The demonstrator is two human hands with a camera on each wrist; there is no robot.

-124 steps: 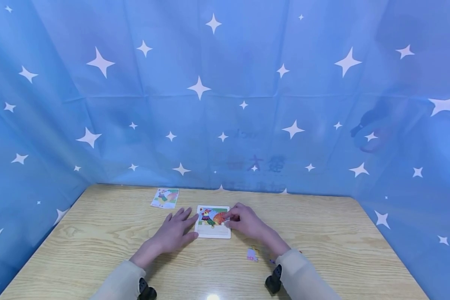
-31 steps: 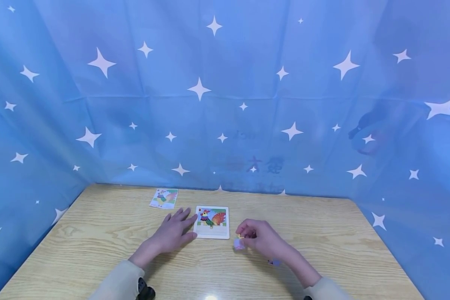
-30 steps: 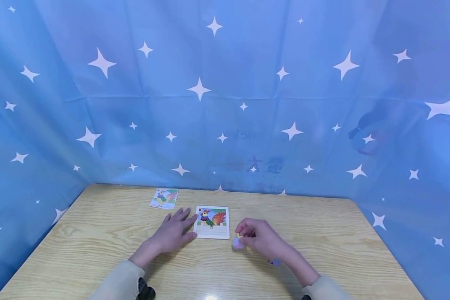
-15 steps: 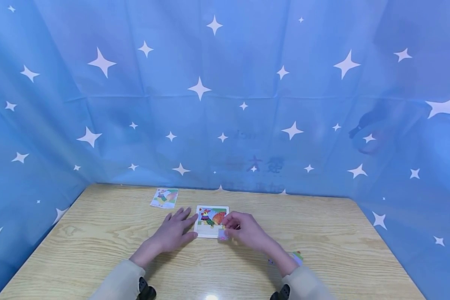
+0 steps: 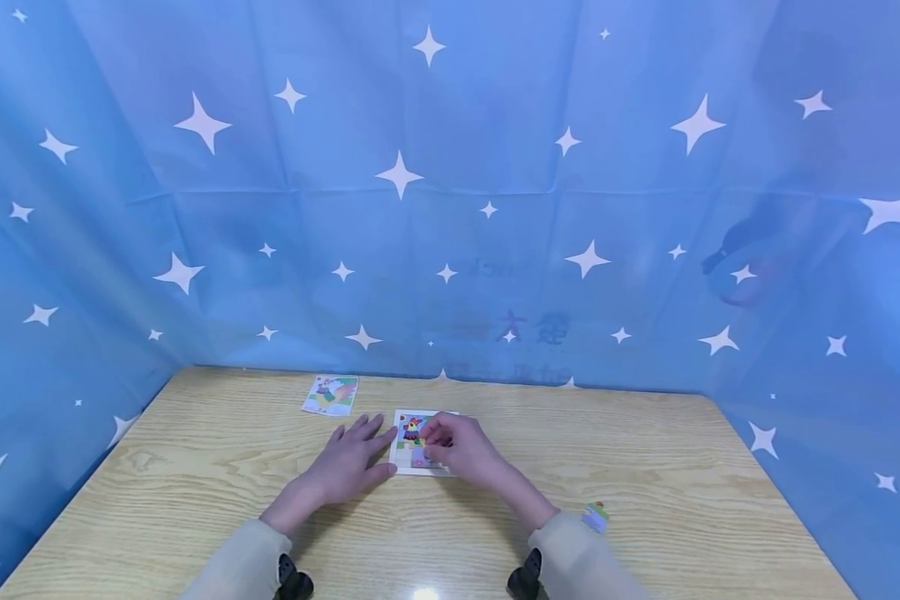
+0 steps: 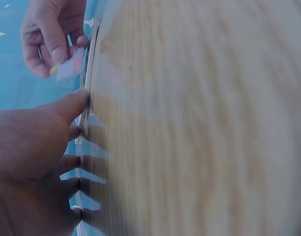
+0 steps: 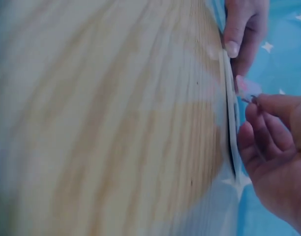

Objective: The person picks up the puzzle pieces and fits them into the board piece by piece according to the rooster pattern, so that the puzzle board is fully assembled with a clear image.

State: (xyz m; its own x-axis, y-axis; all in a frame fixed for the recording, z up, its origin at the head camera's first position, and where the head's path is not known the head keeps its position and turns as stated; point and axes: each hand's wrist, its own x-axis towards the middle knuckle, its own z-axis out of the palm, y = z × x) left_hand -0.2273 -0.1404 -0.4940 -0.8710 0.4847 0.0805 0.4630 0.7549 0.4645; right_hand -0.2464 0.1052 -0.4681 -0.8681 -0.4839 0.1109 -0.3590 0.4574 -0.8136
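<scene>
A white-framed jigsaw puzzle (image 5: 411, 427) with a rooster picture lies on the table, its right part hidden by my right hand (image 5: 461, 450). That hand pinches a lilac puzzle piece (image 5: 422, 457) between thumb and fingers over the lower part of the frame. In the left wrist view the piece (image 6: 70, 68) appears slightly above the board, tilted. My left hand (image 5: 345, 462) lies with spread, straight fingers at the frame's left edge, its thumb and fingertips touching the edge and table. The right wrist view shows the board (image 7: 231, 108) edge-on, beside the pinching fingers.
A printed rooster picture card (image 5: 331, 395) lies behind the left hand. Another loose puzzle piece (image 5: 596, 517) sits right of the right forearm on the wooden table (image 5: 705, 483). A blue curtain with white stars (image 5: 450, 225) hangs behind the table.
My right hand has picked up the lilac piece from the table and carried it left, over the lower part of the frame. The left hand has stayed in place.
</scene>
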